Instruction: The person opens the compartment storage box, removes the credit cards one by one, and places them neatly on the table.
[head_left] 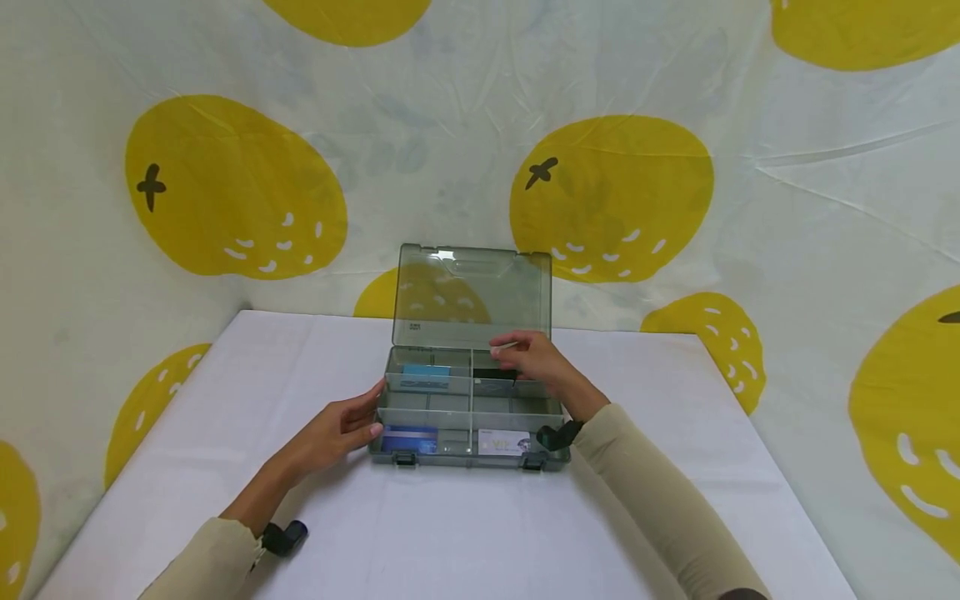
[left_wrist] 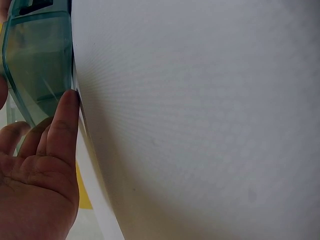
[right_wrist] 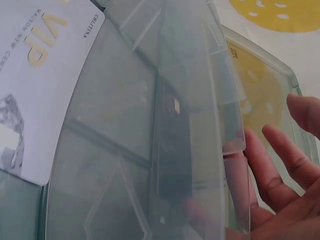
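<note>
A smoky transparent divided box stands on the table, its lid raised at the back. My left hand touches the box's left side with its fingers fairly straight, also seen along the side wall in the left wrist view. Over the back right compartment is my right hand, thumb apart from its fingers and nothing visible between them. Just below it, a black card lies in that compartment; in the right wrist view this dark card appears blurred through the clear dividers.
Other compartments hold a light blue card at back left, a dark blue card at front left and a white VIP card at front right. A white cloth covers the table; a fruit-patterned curtain hangs close behind the lid.
</note>
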